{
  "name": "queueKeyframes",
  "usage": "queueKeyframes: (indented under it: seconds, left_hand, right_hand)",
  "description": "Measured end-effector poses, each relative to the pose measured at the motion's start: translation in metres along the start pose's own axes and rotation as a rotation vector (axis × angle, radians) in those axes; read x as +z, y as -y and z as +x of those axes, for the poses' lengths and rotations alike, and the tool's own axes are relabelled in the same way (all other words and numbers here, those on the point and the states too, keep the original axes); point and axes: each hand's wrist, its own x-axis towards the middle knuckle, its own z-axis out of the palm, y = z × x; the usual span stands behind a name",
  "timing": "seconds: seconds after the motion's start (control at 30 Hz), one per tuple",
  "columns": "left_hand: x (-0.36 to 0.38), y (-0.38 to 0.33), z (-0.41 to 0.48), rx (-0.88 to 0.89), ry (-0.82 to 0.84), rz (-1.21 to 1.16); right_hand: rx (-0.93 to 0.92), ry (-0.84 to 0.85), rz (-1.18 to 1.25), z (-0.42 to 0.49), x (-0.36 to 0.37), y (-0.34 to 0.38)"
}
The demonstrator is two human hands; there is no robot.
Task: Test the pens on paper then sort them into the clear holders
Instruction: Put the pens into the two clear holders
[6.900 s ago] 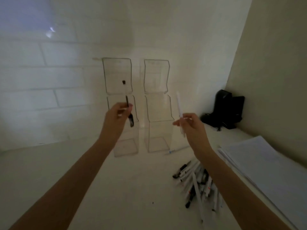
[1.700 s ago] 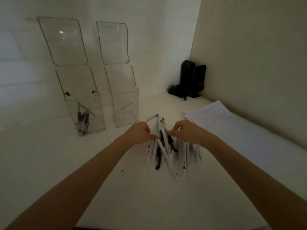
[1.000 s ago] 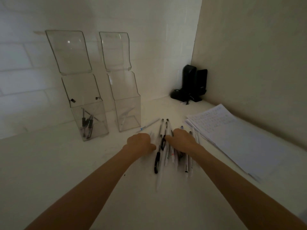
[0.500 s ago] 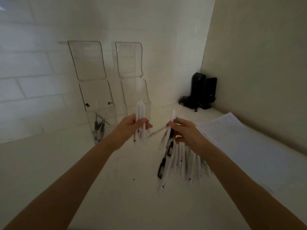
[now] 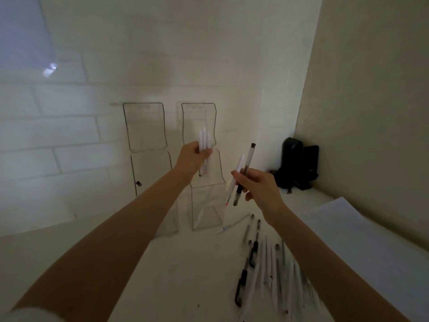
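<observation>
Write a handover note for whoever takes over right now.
Left hand grips three white pens, raised in front of the right holder.
Right hand pinches one white pen and one clear pen.
The pile lies on the table beside the paper.
Done: a pale pen seems to lie in the right holder; the arm hides the bottom of the left holder.
Left: sort the five held pens, then test and sort the pile.
</observation>
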Motion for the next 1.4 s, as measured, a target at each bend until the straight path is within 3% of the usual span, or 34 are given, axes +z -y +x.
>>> queueKeyframes:
  seconds: [0.1, 0.23, 0.43, 0.57, 0.7, 0.83, 0.97, 1.2, 1.3, 1.4]
  left_hand:
    - [0.005, 0.009, -0.004, -0.081, 0.082, 0.031]
    - [-0.018, 0.003, -0.023, 0.086, 0.021, 0.066]
    - [-0.076, 0.006, -0.05, 0.125, -0.05, 0.1]
    - [-0.108, 0.018, -0.057, 0.111, -0.139, 0.137]
    - [-0.12, 0.046, -0.07, 0.074, -0.363, 0.327]
    - [-0.116, 0.087, -0.081, -0.204, -0.198, 0.363]
    - [-0.108, 0.114, -0.085, -0.179, -0.114, 0.25]
    - [-0.1, 0.124, -0.086, -0.14, -0.137, 0.261]
    - [-0.081, 0.112, -0.11, -0.048, -0.363, 0.458]
    - [-0.053, 0.1, -0.145, 0.224, -0.51, 0.459]
  right_hand:
    - [0.009, -0.074, 0.011, 0.009, -0.001, 0.0]
    - [-0.065, -0.182, 0.085, 0.034, 0.006, 0.017]
    - [-0.013, -0.081, -0.208, 0.065, 0.034, 0.019]
    - [-0.115, -0.136, -0.252, 0.061, 0.04, 0.025]
    - [-0.18, 0.041, -0.003, 0.05, 0.072, 0.043]
    - [-0.135, 0.181, 0.018, 0.045, 0.127, 0.045]
    - [-0.013, 0.306, -0.145, 0.037, 0.155, 0.033]
    - [-0.079, 0.259, -0.261, 0.014, 0.078, 0.02]
    - [-0.015, 0.236, -0.341, 0.001, 0.024, 0.0]
    - [0.105, 0.185, -0.37, -0.017, -0.021, -0.025]
